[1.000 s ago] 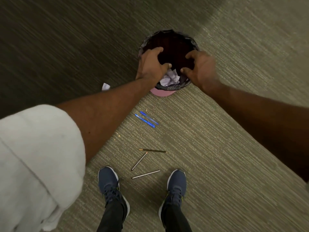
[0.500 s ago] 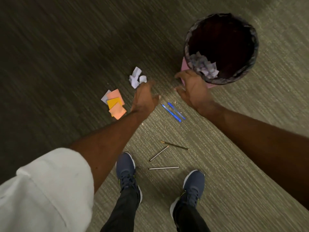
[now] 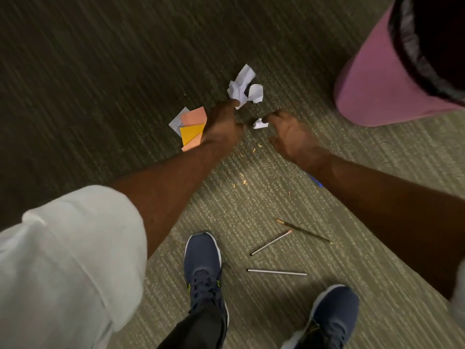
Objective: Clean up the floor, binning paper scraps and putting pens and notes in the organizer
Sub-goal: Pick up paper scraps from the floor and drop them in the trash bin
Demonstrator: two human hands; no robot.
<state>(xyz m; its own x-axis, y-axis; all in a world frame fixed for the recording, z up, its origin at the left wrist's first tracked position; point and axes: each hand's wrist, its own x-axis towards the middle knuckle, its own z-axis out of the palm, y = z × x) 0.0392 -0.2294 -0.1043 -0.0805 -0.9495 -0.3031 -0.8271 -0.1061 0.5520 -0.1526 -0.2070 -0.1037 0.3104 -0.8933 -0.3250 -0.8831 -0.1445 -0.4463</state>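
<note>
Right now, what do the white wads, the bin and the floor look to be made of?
White wads: crumpled paper, matte, sharply creased. Bin: probably plastic, smooth pink wall; dark glossy liner bag at its rim. Floor: low-pile carpet, ribbed woven texture.

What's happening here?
A person stands bent over the carpet, picking up paper scraps. The left hand reaches the large crumpled paper; a grip isn't clear yet. The right hand touches a small scrap with its fingertips, thumb apart. The pink bin stands to the right. Sticky notes, three thin pens or pencils and a blue pen lie on the floor, untouched.
</note>
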